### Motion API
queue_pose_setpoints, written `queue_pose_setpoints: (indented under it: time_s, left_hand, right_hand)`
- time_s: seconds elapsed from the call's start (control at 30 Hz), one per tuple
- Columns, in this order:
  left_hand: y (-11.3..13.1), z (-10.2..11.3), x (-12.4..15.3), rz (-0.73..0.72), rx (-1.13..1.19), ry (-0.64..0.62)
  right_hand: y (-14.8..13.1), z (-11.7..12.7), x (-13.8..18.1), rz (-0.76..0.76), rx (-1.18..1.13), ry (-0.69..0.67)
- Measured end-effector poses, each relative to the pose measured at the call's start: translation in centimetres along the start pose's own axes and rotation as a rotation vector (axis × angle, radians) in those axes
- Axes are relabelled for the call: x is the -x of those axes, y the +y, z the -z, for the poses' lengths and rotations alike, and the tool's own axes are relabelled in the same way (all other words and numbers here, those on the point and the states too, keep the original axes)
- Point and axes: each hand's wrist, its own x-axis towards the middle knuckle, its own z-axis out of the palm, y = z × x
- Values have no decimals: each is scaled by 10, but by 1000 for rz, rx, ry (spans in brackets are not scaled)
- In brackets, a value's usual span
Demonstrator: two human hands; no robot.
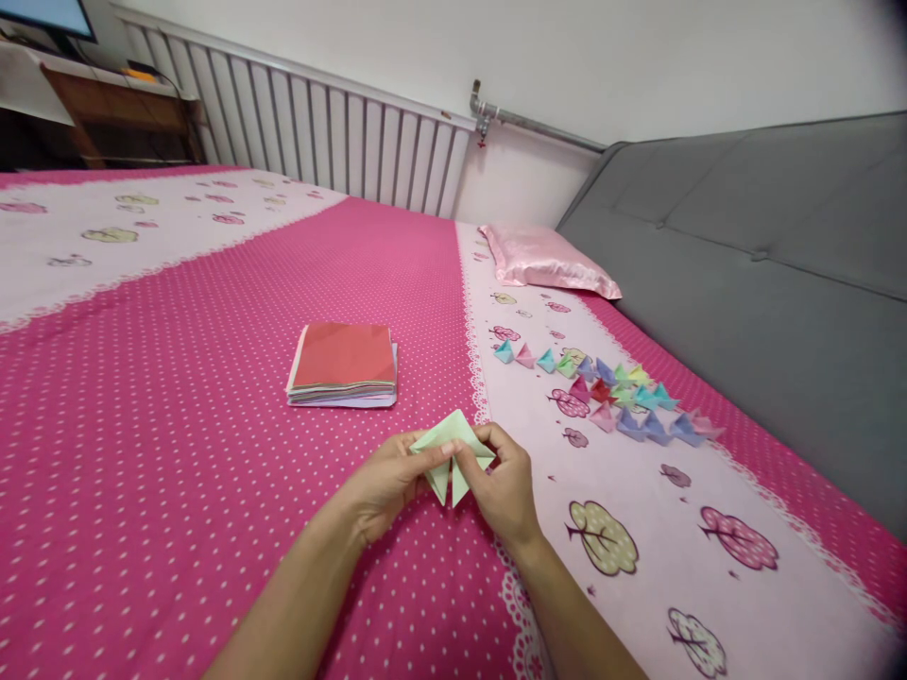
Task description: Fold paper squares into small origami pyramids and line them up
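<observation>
A pale green folded paper piece (449, 451) is held just above the pink dotted bedsheet (177, 425), pinched from both sides. My left hand (386, 482) grips its left edge with fingers closed. My right hand (504, 482) grips its right side, thumb on top. A stack of coloured square paper sheets (344, 365), red sheet on top, lies on the sheet a little beyond my hands. To the right, several small folded paper shapes (616, 392) in blue, pink, green and red lie in a loose row on the pale strip of the sheet.
A shiny pink pillow (545, 260) lies at the head of the bed against a grey padded headboard (765, 283). A white radiator (318, 132) lines the far wall. A wooden desk (120, 118) stands at the far left.
</observation>
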Motion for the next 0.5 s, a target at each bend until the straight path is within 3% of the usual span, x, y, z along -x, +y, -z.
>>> queue_pose_setpoints:
  time_s: [0.27, 0.5]
  left_hand:
    - [0, -1, -3, 3, 12, 137]
    - [1, -1, -4, 0, 39, 184]
  right_hand:
    - [2, -4, 3, -48, -77, 66]
    - [2, -5, 0, -120, -264, 97]
